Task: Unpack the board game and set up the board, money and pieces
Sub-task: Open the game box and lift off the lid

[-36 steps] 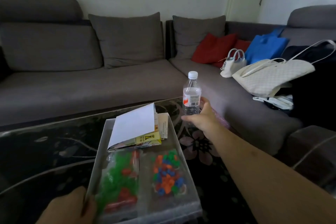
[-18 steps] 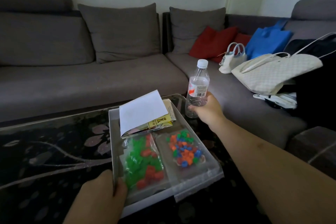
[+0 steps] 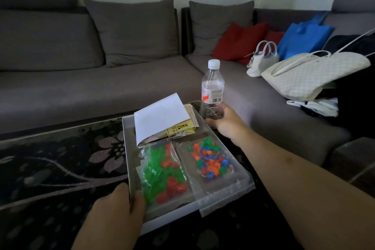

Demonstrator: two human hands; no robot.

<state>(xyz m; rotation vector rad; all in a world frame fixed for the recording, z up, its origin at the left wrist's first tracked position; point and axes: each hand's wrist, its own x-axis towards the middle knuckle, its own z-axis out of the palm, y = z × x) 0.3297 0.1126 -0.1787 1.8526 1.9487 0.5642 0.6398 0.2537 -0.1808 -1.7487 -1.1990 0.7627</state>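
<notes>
Left hand (image 3: 113, 215) pinching near corner of open game box (image 3: 126, 148), steadying it on table (image 3: 60, 158). Right hand (image 3: 225, 122) wrapped round water bottle (image 3: 213, 89) just beyond box, likely clearing room. Bagged pieces (image 3: 162, 174) inside, beside left thumb.

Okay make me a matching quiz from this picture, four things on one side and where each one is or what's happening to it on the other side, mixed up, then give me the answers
Things:
1. water bottle
2. game box
3. folded board
4. blue bag

States or places:
A. leans on the sofa back, behind the white handbags
B. lies at the far end of the box, white side up
C. held low down by the right hand, upright
D. gripped at its near left edge by the left hand

Pairs: 1-C, 2-D, 3-B, 4-A
</notes>
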